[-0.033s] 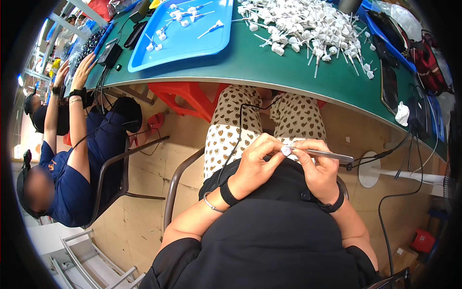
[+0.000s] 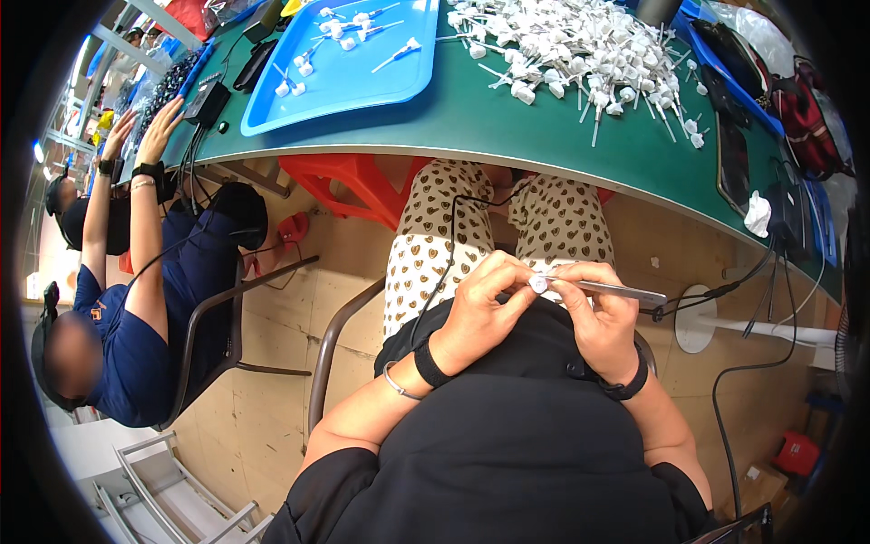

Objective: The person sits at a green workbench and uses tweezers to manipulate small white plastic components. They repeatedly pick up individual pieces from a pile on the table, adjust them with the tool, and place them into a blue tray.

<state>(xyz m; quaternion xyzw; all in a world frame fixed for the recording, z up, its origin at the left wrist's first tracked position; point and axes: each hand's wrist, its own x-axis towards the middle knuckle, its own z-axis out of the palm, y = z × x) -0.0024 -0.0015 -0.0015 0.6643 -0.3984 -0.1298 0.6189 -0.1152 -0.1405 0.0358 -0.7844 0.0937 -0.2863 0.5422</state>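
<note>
Left hand (image 2: 485, 308): I see it pinching a small white part (image 2: 538, 284) over my lap, below the green table (image 2: 507, 127).
Right hand (image 2: 603, 317): closed on metal tweezers (image 2: 616, 290), tip at the part.
Risk: loose pinch probably drops it floorward.

Two hands work a small white part over the lap, below the table edge.
The left hand (image 2: 485, 308) pinches the white part (image 2: 538, 284) at frame centre; the right hand (image 2: 603, 317) holds metal tweezers (image 2: 616, 290) touching it. Across the top, a green table (image 2: 507, 122) carries a blue tray (image 2: 349, 77) and a pile of white parts (image 2: 580, 50). At left, a co-worker (image 2: 136, 299) reaches up to the table.
</note>
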